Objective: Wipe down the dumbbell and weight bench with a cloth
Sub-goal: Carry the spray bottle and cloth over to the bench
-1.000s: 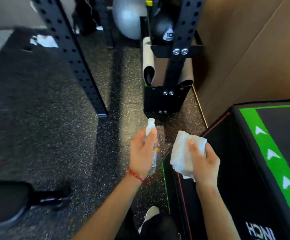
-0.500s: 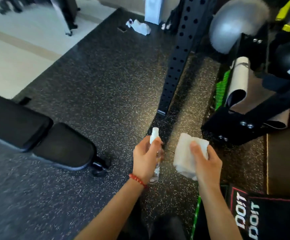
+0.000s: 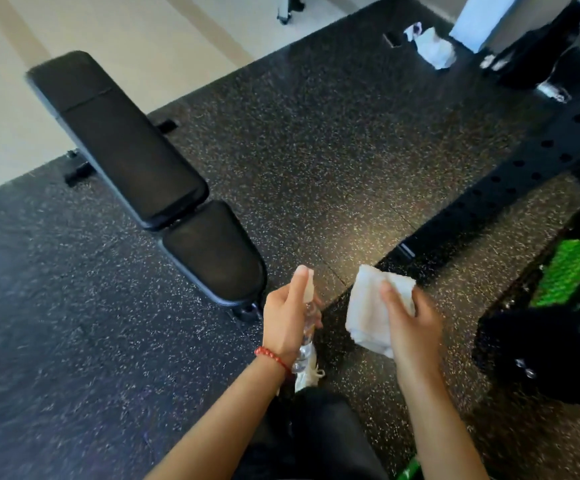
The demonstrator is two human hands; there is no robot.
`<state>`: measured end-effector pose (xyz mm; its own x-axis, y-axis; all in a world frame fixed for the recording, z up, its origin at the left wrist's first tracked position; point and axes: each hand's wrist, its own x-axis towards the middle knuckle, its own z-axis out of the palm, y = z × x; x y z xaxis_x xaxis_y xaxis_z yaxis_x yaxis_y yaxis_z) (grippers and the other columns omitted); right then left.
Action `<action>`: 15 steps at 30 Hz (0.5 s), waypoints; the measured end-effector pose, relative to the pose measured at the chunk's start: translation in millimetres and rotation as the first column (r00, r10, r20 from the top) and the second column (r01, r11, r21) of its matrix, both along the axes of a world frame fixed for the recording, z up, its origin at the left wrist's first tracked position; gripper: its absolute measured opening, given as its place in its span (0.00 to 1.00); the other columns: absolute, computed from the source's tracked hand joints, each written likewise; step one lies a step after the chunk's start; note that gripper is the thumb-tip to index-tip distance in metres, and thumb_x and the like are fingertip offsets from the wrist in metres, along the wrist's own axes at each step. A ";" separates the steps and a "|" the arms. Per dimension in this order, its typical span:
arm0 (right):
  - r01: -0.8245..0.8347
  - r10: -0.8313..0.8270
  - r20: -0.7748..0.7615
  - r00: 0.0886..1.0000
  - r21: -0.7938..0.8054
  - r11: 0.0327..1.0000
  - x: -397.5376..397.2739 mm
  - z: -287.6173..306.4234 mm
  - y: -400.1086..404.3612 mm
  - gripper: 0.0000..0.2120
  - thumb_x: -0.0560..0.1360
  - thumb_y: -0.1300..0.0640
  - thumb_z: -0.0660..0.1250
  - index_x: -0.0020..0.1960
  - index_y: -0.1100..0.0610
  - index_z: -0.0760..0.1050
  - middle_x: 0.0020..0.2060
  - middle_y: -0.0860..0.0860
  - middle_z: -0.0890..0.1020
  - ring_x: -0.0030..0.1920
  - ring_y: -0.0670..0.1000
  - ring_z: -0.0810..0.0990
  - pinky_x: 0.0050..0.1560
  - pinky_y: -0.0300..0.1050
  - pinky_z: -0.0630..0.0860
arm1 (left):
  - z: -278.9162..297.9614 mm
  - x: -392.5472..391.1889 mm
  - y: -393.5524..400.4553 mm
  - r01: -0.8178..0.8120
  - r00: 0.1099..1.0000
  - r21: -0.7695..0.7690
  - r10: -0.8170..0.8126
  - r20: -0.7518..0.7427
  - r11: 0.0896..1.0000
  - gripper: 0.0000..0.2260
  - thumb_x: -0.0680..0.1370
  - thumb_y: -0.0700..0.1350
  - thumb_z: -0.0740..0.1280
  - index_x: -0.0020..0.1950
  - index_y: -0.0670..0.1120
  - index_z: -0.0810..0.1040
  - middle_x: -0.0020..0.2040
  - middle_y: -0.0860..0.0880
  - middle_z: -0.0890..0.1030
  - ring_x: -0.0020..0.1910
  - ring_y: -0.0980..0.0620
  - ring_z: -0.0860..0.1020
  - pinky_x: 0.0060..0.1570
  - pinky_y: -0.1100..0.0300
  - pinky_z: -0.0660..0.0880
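A black padded weight bench (image 3: pixel 132 168) stands on the speckled rubber floor, running from the upper left to its seat pad just left of my hands. My left hand (image 3: pixel 286 320) grips a small clear spray bottle (image 3: pixel 307 317), with the forefinger on its white top. My right hand (image 3: pixel 411 329) holds a folded white cloth (image 3: pixel 368 313) at the same height, a short gap to the right of the bottle. Both hands hover above the floor near the bench's near end. No dumbbell is in view.
A black perforated rack upright (image 3: pixel 510 178) slants across the right side. A green mat (image 3: pixel 576 265) and a black rack base (image 3: pixel 545 355) lie at the right edge. A crumpled white rag (image 3: pixel 432 46) sits on the far floor. Pale flooring (image 3: pixel 11 64) borders the rubber mat at upper left.
My view has swung left, from the black and green box and rack to the bench, which is now fully in sight. Both hands keep their hold on the bottle and cloth.
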<state>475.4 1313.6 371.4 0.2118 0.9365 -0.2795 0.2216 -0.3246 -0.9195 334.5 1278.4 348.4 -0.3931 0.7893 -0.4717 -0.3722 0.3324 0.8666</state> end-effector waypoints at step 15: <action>-0.454 0.457 -0.012 0.889 -0.146 0.879 -79.6 -52.6 116.9 0.02 0.71 0.50 0.70 0.40 0.47 0.78 0.33 0.39 0.81 0.33 0.35 0.75 0.34 0.32 0.72 | -73.0 -69.1 36.4 -0.507 0.856 -0.381 0.503 -0.118 0.773 0.27 0.72 0.64 0.63 0.27 0.42 0.72 0.22 0.45 0.76 0.20 0.48 0.76 0.19 0.63 0.66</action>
<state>395.8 1430.6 318.8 -0.2207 0.8822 -0.4160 0.3966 -0.3085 -0.8646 265.4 1314.8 275.4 -0.6894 0.2307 -0.6867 -0.5739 0.4045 0.7120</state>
